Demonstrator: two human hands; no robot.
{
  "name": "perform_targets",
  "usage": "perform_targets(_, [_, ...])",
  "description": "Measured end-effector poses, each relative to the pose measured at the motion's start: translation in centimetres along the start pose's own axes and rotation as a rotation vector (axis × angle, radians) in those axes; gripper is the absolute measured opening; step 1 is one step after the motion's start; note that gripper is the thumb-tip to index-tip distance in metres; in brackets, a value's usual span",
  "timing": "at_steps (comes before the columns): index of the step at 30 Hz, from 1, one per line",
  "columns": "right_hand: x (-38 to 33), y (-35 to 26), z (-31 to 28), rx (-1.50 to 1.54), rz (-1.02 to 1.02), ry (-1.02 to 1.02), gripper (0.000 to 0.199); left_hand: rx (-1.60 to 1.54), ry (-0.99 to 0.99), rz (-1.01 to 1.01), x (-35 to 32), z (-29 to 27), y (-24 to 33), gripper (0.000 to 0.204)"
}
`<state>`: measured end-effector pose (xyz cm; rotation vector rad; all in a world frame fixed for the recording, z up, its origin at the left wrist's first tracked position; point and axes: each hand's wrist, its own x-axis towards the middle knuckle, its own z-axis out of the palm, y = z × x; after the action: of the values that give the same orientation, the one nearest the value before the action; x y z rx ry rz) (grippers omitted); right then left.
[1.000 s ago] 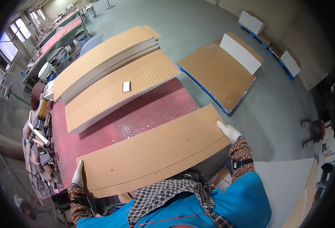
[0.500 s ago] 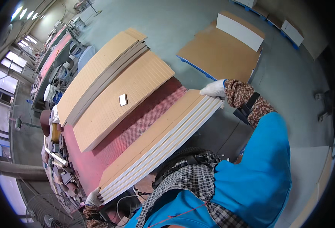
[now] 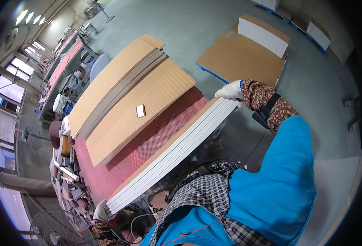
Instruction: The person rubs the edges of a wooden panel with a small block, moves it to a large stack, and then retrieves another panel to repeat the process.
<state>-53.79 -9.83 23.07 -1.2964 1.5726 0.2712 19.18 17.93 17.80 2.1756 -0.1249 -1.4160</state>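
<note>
A stack of several long boards [image 3: 172,151] with white edges and a tan face spans the near side of the red work table [image 3: 88,176]. My right hand [image 3: 230,90], in a white knit glove, grips the stack's far right end. At the near left end, my gloved left hand [image 3: 101,211] holds the other end, its fingers partly hidden. The stack is tilted, with its white edges turned up toward me. Beyond it lies a pile of grooved tan panels [image 3: 148,102] with a small pale block [image 3: 140,111] on top.
Behind that pile lies a taller stack of grooved panels [image 3: 115,74]. Scraps and sanding pieces [image 3: 72,188] crowd the table's left side, near a fan [image 3: 58,233]. At the far right, a pallet covered with brown board [image 3: 238,57] carries a white-edged piece [image 3: 261,37].
The held stack has rolled so its white edges show broader and its tan face narrower. Both hands keep their grip at the ends. The view has shifted slightly.
</note>
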Motion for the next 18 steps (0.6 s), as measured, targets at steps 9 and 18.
perform_targets(9, [2.0,-1.9,-1.2,0.154,-0.034,0.114,0.058,-0.017,-0.051,0.135,1.1,0.9,2.1,0.049])
perform_targets(18, [4.5,-1.4,-0.9,0.281,-0.003,0.116,0.049,-0.136,-0.129,0.045,0.1,2.9,3.8,0.058])
